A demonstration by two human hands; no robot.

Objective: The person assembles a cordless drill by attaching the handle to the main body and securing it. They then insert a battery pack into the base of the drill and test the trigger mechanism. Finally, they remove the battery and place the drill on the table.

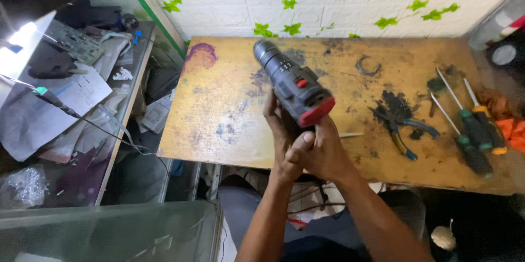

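A dark grey cordless drill body (290, 81) with a red rear cap and a black chuck is held up over a stained yellow wooden table (219, 114), chuck pointing up and to the left. My left hand (280, 131) wraps its handle from the left. My right hand (322, 150) grips the handle from below and from the right, thumb overlapping the left hand. Both hands sit at the table's near edge.
On the table's right lie blue-handled pliers (402, 128), three screwdrivers (470, 131) with green and black handles, a metal ring (367, 66) and orange pieces (511, 131). A cluttered bench (71, 92) with papers, a circuit board and cables stands left. A glass panel (109, 229) is at bottom left.
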